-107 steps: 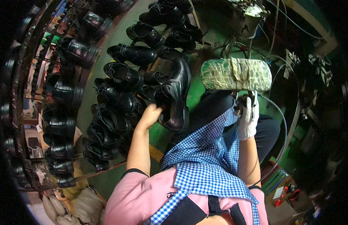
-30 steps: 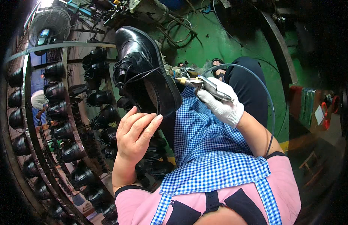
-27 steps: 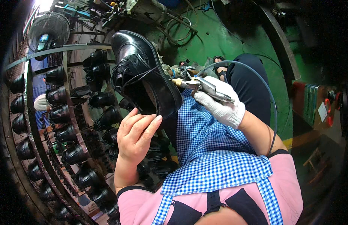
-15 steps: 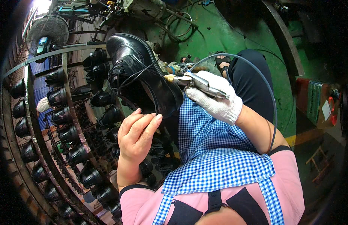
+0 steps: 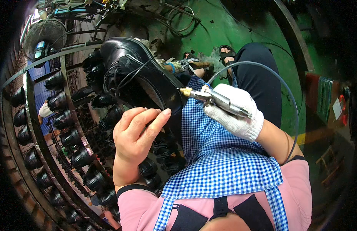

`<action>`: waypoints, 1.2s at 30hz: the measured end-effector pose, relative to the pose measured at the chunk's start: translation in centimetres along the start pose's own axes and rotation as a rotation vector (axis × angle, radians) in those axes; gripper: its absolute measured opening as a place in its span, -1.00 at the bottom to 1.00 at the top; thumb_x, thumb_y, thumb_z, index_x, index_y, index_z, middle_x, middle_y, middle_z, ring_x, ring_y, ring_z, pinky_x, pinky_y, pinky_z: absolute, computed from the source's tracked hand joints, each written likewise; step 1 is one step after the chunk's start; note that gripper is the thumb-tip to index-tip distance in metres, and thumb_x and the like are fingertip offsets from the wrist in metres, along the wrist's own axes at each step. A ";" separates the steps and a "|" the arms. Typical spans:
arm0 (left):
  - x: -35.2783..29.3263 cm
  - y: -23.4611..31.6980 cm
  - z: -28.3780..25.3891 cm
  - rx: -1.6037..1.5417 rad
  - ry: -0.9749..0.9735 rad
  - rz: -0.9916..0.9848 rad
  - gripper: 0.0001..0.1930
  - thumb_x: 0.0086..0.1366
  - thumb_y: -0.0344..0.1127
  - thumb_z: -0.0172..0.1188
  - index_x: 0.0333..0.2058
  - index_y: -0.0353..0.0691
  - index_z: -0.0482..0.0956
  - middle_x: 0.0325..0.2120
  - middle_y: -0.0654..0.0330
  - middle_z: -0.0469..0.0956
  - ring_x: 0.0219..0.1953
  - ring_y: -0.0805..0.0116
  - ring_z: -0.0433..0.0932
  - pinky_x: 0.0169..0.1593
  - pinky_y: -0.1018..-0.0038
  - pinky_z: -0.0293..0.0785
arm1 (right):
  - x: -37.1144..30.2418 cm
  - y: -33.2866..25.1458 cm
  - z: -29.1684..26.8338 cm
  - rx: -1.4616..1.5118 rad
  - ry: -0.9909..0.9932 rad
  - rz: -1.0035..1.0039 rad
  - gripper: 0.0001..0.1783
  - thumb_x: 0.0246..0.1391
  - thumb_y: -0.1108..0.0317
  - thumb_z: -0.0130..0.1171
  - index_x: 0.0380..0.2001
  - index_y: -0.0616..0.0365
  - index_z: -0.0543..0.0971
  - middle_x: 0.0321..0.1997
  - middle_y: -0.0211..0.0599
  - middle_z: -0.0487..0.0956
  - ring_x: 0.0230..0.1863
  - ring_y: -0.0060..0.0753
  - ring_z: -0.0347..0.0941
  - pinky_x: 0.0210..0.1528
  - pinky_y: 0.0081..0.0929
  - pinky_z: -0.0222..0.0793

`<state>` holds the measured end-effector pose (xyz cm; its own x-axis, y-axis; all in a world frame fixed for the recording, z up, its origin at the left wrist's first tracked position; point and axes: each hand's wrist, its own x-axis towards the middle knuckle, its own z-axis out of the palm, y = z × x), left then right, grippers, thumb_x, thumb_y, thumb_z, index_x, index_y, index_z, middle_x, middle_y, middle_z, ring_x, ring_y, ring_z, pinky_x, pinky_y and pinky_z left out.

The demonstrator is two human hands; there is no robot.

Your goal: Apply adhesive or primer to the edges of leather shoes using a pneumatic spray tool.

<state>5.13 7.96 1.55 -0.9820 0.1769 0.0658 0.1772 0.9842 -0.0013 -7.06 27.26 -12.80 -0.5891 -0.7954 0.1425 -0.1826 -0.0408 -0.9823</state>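
Observation:
A black leather lace-up shoe (image 5: 161, 89) is tilted at the left of centre, its toe pointing up and away and its opening toward me. Bare fingers of my left hand (image 5: 133, 131) are closed at the rim of the opening, near the heel, with the thumb tip against the outside. My right hand (image 5: 245, 111), in a white knit glove, wraps round a silver air tool (image 5: 221, 102) with a brass-coloured nozzle. The tool's fine tip points at the shoe's heel, very close; I cannot tell if it touches. A grey hose (image 5: 279, 74) loops from the tool over my right forearm.
Racks (image 5: 32, 100) of black shoes (image 5: 82, 157) fill the left side, with a fan (image 5: 44, 38) at the far left. Coiled hose (image 5: 182, 21) lies on the green floor (image 5: 220, 27). A red-sided bin (image 5: 313, 88) stands at the right.
The shoe and my left hand have shifted a little left. My right hand and the air tool have moved right and nearer to me, drawing the nozzle back slightly from the shoe.

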 end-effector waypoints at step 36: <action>11.2 -11.6 1.7 0.272 -0.056 -0.485 -0.63 0.27 -0.11 0.19 -0.17 -0.28 0.34 -0.29 -0.07 0.58 -0.16 -0.11 0.57 -0.10 0.11 0.49 | 8.4 1.6 5.5 -0.139 0.387 -0.215 -0.80 0.06 0.36 0.34 -0.27 0.23 0.63 -0.44 -0.23 0.54 -0.47 -0.25 0.52 -0.41 -0.43 0.44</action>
<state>-8.05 -1.44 0.58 -0.9502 -0.3038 0.0698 -0.3116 0.9189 -0.2420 -7.98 17.22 -13.87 -0.7719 -0.4926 0.4020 -0.4211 -0.0777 -0.9037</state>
